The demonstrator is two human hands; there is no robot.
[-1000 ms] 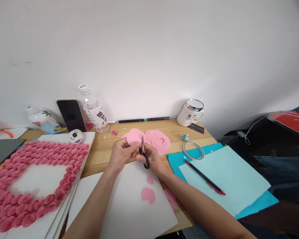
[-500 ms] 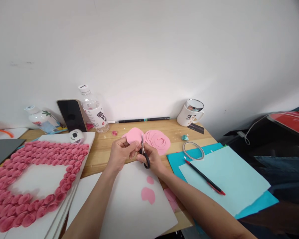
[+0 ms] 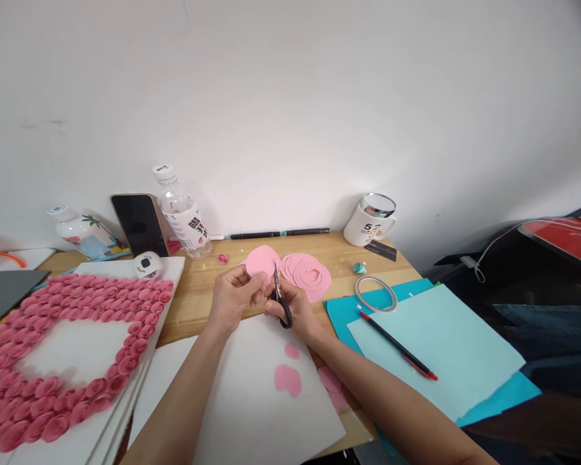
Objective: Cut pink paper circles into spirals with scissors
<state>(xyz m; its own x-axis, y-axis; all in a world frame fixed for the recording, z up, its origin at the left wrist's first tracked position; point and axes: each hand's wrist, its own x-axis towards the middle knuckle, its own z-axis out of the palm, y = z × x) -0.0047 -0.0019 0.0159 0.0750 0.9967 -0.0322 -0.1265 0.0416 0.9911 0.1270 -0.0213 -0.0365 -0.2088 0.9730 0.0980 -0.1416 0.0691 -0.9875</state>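
Note:
My left hand (image 3: 235, 296) pinches a pink paper disc (image 3: 261, 260) and holds it upright above the wooden table (image 3: 193, 284). My right hand (image 3: 295, 309) grips black-handled scissors (image 3: 279, 298), whose blades point up against the disc's right edge. Just behind the disc lies a pile of pink spiral-cut paper circles (image 3: 307, 274). Pink paper offcuts (image 3: 287, 378) rest on a white sheet (image 3: 261, 394) below my hands.
A white board with a frame of pink paper roses (image 3: 62, 349) fills the left. At the back stand a phone (image 3: 139, 224), a water bottle (image 3: 181, 213), a white mug (image 3: 370, 221) and a black pen (image 3: 278, 233). Right: tape ring (image 3: 375, 292), red-black pen (image 3: 397, 345), light blue paper (image 3: 440, 349).
The pink disc has turned a little and risen slightly in my left hand while the scissors stay at its edge. Nothing else has moved.

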